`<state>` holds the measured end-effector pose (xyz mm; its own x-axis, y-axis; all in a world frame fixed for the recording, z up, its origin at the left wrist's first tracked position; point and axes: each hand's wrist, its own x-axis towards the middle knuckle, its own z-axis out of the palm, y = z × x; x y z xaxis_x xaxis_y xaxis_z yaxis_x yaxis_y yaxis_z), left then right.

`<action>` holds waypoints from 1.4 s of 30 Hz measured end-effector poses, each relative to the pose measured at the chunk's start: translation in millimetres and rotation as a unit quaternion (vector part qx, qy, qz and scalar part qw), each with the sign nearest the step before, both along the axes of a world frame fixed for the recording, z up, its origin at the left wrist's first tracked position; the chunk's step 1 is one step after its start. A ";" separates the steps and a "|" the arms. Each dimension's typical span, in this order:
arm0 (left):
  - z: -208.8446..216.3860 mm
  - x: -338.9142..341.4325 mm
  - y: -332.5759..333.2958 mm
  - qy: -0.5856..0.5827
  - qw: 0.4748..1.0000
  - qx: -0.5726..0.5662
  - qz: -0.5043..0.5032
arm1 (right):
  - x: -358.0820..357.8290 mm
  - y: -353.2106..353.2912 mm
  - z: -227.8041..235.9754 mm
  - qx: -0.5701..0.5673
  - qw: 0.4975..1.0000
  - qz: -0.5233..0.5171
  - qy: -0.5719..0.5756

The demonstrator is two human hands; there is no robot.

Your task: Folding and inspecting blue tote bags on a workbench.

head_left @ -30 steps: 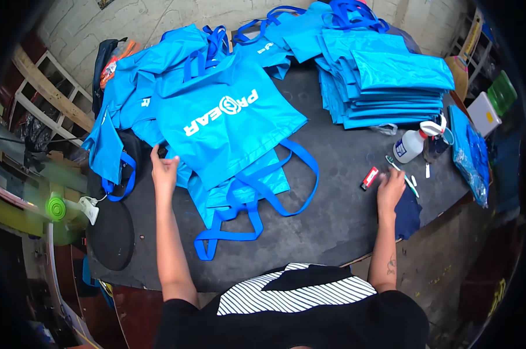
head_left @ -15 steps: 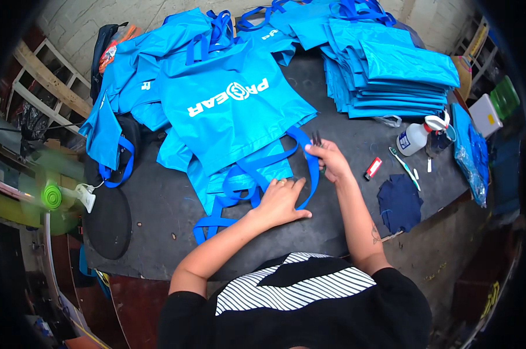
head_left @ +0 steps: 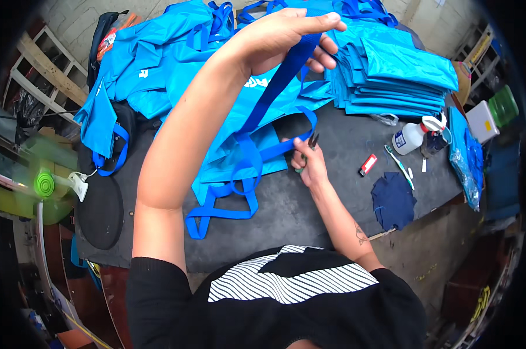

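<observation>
My left hand is raised high over the table, a blue strap of a bag caught between thumb and curled fingers and pulled up taut. Lower down, my right hand is closed around small thread snips, whose dark tips stick out past the fingers. Its thumb and forefinger rest at a lower stretch of strap. Beneath, a light blue bag lies rumpled, partly hidden by my left forearm. More blue strap lies in loose loops on the dark table.
A stack of folded blue bags stands at the back right; more bags heap up at the back left. On the right lie a spray bottle, a red lighter, a toothbrush and a navy cloth. A fan is at far left.
My left hand has risen from the table, lifting the strap with it. My right hand has shifted slightly left and nearer, still with the snips. The bag's front has bunched up.
</observation>
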<state>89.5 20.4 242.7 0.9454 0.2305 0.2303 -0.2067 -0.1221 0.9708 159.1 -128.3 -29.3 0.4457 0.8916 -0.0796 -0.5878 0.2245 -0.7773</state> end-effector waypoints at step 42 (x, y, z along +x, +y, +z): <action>-145.7 -72.4 54.8 -0.039 0.642 0.508 0.573 | 34.1 -6.4 63.6 -0.081 0.775 -0.109 -0.617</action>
<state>17.1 75.2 97.0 0.2661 0.4571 0.8487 0.5399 -0.8000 0.2616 193.2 -134.7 34.4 0.4092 0.8078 0.4242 0.6643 0.0549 -0.7454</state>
